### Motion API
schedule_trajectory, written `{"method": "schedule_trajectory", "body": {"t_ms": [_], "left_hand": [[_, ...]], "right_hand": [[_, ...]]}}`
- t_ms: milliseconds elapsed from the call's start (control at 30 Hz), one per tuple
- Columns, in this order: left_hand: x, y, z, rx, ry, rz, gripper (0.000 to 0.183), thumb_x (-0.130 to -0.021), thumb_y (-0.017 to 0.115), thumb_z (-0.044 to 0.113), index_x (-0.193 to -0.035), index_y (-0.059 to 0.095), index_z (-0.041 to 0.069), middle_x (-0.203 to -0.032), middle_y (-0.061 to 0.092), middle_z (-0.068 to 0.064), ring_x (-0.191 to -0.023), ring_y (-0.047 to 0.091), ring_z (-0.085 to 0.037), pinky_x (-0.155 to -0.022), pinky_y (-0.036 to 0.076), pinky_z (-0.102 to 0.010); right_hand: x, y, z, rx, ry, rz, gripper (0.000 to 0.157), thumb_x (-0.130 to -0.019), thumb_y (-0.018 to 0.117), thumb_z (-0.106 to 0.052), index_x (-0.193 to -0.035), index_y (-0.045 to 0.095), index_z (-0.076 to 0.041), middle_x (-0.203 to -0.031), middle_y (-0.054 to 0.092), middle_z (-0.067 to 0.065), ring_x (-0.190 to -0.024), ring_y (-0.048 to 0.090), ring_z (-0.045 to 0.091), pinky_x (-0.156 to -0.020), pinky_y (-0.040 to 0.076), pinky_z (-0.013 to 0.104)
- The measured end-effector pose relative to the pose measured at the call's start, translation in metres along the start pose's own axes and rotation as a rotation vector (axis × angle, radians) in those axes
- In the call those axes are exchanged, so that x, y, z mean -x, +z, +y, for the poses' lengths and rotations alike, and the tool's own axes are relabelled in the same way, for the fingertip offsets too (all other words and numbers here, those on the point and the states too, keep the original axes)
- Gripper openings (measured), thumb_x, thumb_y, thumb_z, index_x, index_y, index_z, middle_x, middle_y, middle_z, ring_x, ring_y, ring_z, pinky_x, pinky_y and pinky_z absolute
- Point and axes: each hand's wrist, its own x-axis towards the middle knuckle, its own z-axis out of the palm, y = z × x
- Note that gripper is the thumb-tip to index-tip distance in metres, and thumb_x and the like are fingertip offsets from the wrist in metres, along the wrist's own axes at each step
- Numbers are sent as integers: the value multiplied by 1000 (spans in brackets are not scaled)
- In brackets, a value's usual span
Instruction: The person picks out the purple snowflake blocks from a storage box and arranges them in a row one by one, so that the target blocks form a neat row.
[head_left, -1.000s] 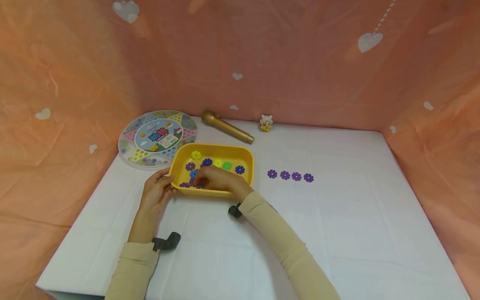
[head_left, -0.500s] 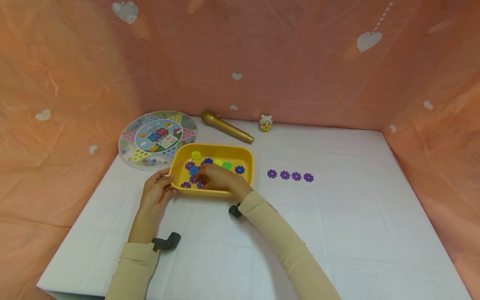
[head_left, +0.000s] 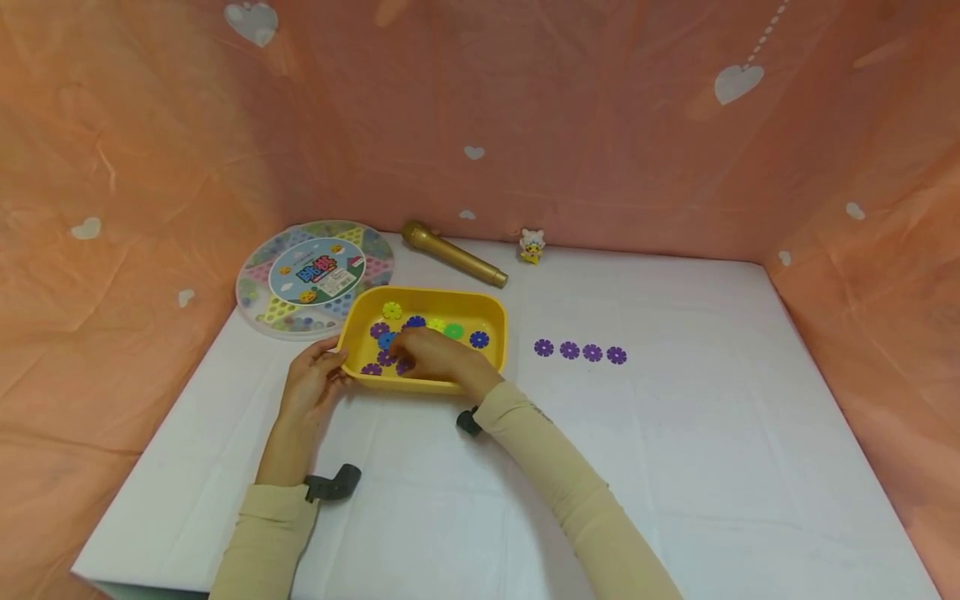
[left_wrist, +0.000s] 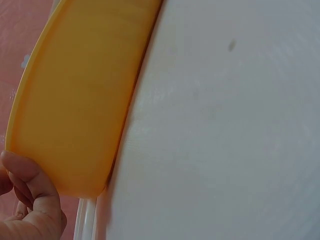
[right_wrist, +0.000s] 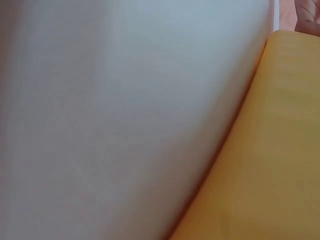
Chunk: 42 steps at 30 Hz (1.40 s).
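A yellow plastic tray (head_left: 480, 305) holds several notched snowflake discs in purple, blue, yellow and green. My left hand (head_left: 309, 379) grips the tray's left rim near its front corner; in the left wrist view that hand (left_wrist: 35, 200) is at the tray's end wall. Reaching over the front rim, my right hand (head_left: 435, 354) has its fingers down inside, right at a purple disc (head_left: 402, 367). I cannot tell whether they pinch it. Close by lie a blue disc (head_left: 387, 341) and another purple disc (head_left: 371, 369). The right wrist view catches only the tray's outer wall (right_wrist: 285, 135) and part of the left hand.
Right of the tray, several purple discs (head_left: 570, 351) lie in a row on the white table (head_left: 712, 442). Behind it are a round Chinese checkers box (head_left: 273, 250), a gold microphone (head_left: 453, 256) and a small figurine (head_left: 532, 247). Pink cloth (head_left: 600, 125) walls in the table.
Inside the tray, the right fingers have shifted slightly among the discs, and a few purple and blue discs have slid a little. The left hand stays on the rim.
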Motion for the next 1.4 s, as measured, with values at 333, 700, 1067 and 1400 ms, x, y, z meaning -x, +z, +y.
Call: {"method": "schedule_trajectory", "body": {"t_ms": [333,700,1067,1400], "left_hand": [[0,0,-1,-8,1,4,22,-91,55,-1,-112,51,5,-76,58,-3,-57,52,-13,-53,49,-21],[0,-1,-1,-7,-6,-2,21,-91,54,-1,-111,52,6,-75,59,-3,-56,53,-13,-52,49,-21],[0,-1,0,10,-1,-16,19,-91,53,-2,-109,52,6,-75,59,-4,-56,53,-13,-51,49,-22],[3,1,2,11,-37,15,21,-91,56,1,-111,53,9,-80,57,-4,-59,51,-14,-54,49,-22]], "right_hand": [[4,-5,2,-80,42,127,39,-80,72,-21,-114,61,-5,-103,61,2,-89,53,11,-83,44,16],[14,-10,3,-479,-32,394,43,-77,73,-6,-116,57,2,-108,63,12,-94,58,19,-86,48,22],[49,-31,1,-769,-133,589,36,-82,67,3,-115,55,8,-112,60,22,-101,59,26,-94,45,45],[130,-51,46,-774,-4,805,33,-80,64,12,-111,54,16,-113,57,31,-100,60,27,-91,48,37]]}}
